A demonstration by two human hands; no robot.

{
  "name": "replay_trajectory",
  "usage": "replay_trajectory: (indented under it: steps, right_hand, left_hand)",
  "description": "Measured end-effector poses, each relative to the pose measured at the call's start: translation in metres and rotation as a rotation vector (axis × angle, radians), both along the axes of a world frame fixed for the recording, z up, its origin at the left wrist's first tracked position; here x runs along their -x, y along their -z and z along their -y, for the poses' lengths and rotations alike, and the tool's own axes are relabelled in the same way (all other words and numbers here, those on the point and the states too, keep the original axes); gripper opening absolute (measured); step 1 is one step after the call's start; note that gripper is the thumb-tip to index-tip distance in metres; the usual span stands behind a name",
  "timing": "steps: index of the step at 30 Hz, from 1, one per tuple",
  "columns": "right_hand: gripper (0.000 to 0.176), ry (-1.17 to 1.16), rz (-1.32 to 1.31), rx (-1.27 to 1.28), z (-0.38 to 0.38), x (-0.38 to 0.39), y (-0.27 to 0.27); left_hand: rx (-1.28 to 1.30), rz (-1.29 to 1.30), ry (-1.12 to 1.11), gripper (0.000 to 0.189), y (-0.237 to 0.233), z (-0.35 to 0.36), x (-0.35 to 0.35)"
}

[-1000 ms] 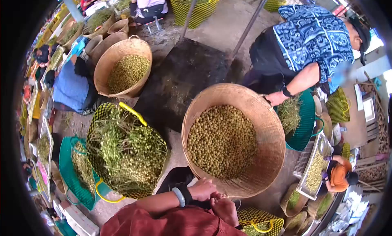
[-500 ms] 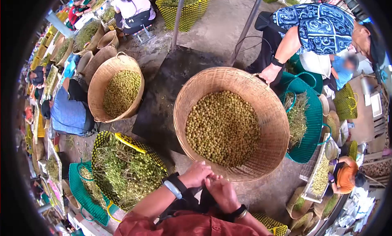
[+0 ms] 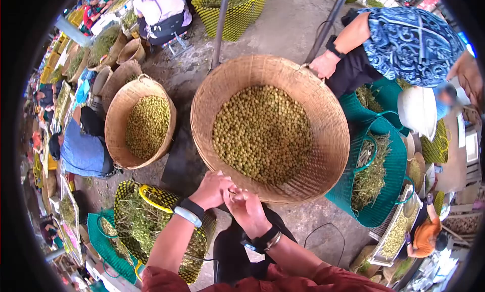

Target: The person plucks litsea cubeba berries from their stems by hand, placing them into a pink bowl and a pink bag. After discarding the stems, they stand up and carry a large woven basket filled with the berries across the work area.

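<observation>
A large round woven bamboo basket [image 3: 331, 155] fills the middle of the view, with many small round yellow-green fruits [image 3: 262, 133] inside. At its near rim my left hand [image 3: 209, 190] is closed, and beside it my right hand [image 3: 245, 209] is closed too. Both grip the basket's edge, where a handle seems to be, mostly hidden by my fingers. On the opposite side, another person's hand [image 3: 326, 65] holds the handle at the far right rim. The basket looks slightly tilted.
Left stands a second bamboo basket [image 3: 112, 133] of fruits. A black-and-yellow woven basket [image 3: 156, 195] of stems is near my left arm. A teal basket [image 3: 376, 216] with stems lies right. Metal poles [image 3: 221, 29] stand beyond; a thin cable [image 3: 343, 236] lies on the floor. Several people sit around.
The bamboo basket has shifted left and away from me, with both my hands at its rim. The other person's hand has moved slightly up in view along with it.
</observation>
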State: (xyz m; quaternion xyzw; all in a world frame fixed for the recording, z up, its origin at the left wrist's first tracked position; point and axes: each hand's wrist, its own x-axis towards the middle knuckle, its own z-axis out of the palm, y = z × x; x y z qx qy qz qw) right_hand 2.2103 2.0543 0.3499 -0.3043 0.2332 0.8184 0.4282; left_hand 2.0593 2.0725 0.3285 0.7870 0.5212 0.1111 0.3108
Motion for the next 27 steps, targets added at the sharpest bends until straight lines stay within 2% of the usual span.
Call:
replay_trajectory:
  steps: [3,5,8,9,11,12,14,15,16,18,20,21,22,23,24,25,27]
  right_hand:
    - [0.023,0.000,0.001,-0.049,-0.035,0.026,0.003]
    - [0.022,0.075,-0.062,-0.051,-0.055,0.038,0.030]
    - [0.017,0.114,-0.040,-0.075,-0.098,0.070,0.044]
    - [0.016,0.134,-0.045,-0.088,-0.106,0.076,0.055]
    - [0.012,0.197,-0.083,-0.058,-0.122,0.091,0.081]
    - [0.011,0.228,-0.095,-0.071,-0.129,0.098,0.089]
    - [0.009,0.273,-0.100,-0.038,-0.140,0.106,0.089]
    - [0.010,0.285,-0.088,0.012,-0.155,0.098,0.102]
    - [0.013,0.289,-0.099,-0.017,-0.149,0.094,0.105]
    - [0.023,0.259,-0.084,-0.024,-0.138,0.094,0.100]
    - [0.028,0.120,-0.042,-0.034,-0.123,0.088,0.089]
    - [0.031,0.056,-0.023,-0.039,-0.111,0.081,0.083]
    - [0.029,-0.103,0.022,-0.124,-0.109,0.050,0.082]
    - [0.029,-0.256,0.090,-0.281,-0.090,0.026,0.070]
    - [0.036,-0.505,0.463,-0.592,-0.083,0.008,0.064]
    - [0.044,-0.761,0.823,-0.891,-0.080,-0.012,0.058]
    - [0.057,-1.125,1.725,-1.442,-0.086,-0.043,0.054]
  left_hand:
    - [0.087,-0.006,0.008,0.012,0.006,-0.037,0.025]
    - [0.094,-0.034,-0.049,0.012,0.013,-0.064,0.035]
    - [0.077,0.085,-0.048,0.008,0.042,-0.109,0.062]
    - [-0.132,0.199,-0.062,0.009,0.055,-0.117,0.065]
    - [-0.196,0.207,-0.113,0.008,0.080,-0.129,0.073]
    - [0.007,0.391,-0.273,0.007,0.092,-0.132,0.073]
    - [-0.008,0.381,-0.325,0.008,0.122,-0.138,0.077]
    - [0.086,0.422,-0.338,0.007,0.133,-0.149,0.069]
    - [0.405,0.857,-0.516,0.005,0.145,-0.146,0.065]
    - [0.371,1.014,-0.552,0.002,0.149,-0.135,0.069]
    - [-0.271,0.412,-0.307,0.007,0.141,-0.119,0.070]
    - [-0.193,0.411,-0.363,0.010,0.132,-0.111,0.069]
    - [-0.046,0.368,-0.448,0.013,0.131,-0.119,0.058]
    - [0.037,0.364,-0.513,0.016,0.127,-0.117,0.057]
    - [0.025,0.430,-0.536,0.028,0.134,-0.111,0.059]
    - [-0.040,0.467,-0.609,0.031,0.133,-0.105,0.058]
    - [-0.166,0.486,-0.799,0.036,0.128,-0.084,0.055]
